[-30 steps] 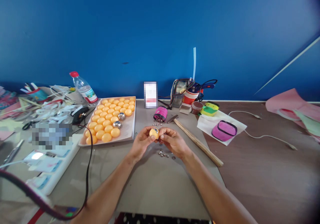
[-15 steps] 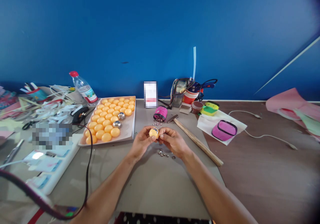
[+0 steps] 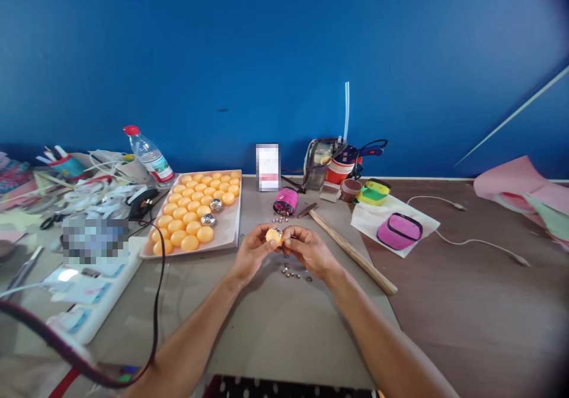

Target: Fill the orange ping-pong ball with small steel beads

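Observation:
Both my hands meet over the middle of the grey table mat. My left hand [image 3: 249,253] is closed around an orange ball [image 3: 272,236] with a small shiny piece on its top. My right hand [image 3: 307,250] pinches at the ball's right side with thumb and forefinger; what the pinch holds is too small to name. Small silver studs [image 3: 293,273] lie loose on the mat just below my hands. A pink tub of studs [image 3: 285,202] lies tipped behind them.
A tray [image 3: 226,238] of orange balls, two of them silver-covered, sits to the left. A hammer [image 3: 351,250] lies at the right, with a pink pouch [image 3: 398,231] on white paper beyond. A water bottle [image 3: 150,158], cables and clutter fill the left; a cup of tools [image 3: 338,164] stands behind.

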Tool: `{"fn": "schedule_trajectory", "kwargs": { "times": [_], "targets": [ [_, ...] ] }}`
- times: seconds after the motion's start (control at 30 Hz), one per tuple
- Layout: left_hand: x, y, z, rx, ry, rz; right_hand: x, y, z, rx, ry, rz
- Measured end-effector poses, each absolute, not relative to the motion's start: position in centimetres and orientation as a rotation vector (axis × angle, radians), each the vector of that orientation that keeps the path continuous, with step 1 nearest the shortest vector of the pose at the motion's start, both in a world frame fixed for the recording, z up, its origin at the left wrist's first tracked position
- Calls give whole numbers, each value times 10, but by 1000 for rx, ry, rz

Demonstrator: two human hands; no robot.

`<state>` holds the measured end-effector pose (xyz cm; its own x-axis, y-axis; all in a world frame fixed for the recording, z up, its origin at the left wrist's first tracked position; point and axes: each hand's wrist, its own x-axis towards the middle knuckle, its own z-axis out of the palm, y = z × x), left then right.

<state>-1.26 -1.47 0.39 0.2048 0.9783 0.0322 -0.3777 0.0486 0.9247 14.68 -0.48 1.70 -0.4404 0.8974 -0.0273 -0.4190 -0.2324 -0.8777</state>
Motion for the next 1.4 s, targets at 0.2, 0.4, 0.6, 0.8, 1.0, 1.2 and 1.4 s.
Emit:
{"fn": "schedule_trajectory", "kwargs": {
  "times": [0.2,0.4,0.6,0.8,1.0,1.2,1.4],
  "targets": [
    [-12,-15,5,1031,848,1210,150,-3,17,-761,-1052,1846],
    [-11,-16,11,1072,949,1242,152,-3,17,-847,-981,1925],
    [-10,-16,11,1137,996,1237,154,-4,17,-907,-946,1964],
    [-11,-16,9,1174,1046,1220,151,-3,16,-959,-913,1966],
    [-10,-16,9,1218,1062,1215,149,-5,15,-951,-867,1979],
    [-11,-18,7,1255,1047,1232,149,-5,14,-891,-861,2006],
    [-13,-20,13,1372,1072,1229,148,-6,14,-848,-829,2023]
  ]
}}
